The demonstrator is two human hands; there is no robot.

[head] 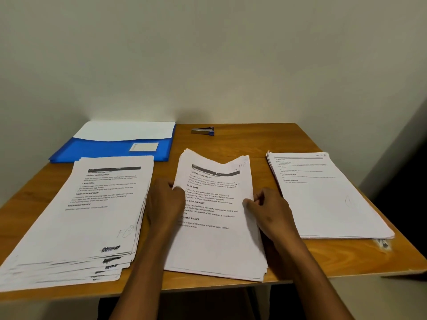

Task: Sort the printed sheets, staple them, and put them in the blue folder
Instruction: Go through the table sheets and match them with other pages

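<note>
White sheets [215, 204] between gripping fingers [178, 192]

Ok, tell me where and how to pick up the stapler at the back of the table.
Pinch the stapler across its long sides near the middle, coming from above and from the front. It lies flat and low on the table, its length running left to right, with bare wood around it. The folder lies to its left, the middle stack nearer you.

Both bare forearms reach up from the bottom edge toward the middle of the frame. The left hand [165, 200] has its fingers curled, pinching the left edge of paper. The right hand [269, 207] curls likewise, gripping the right edge
</note>
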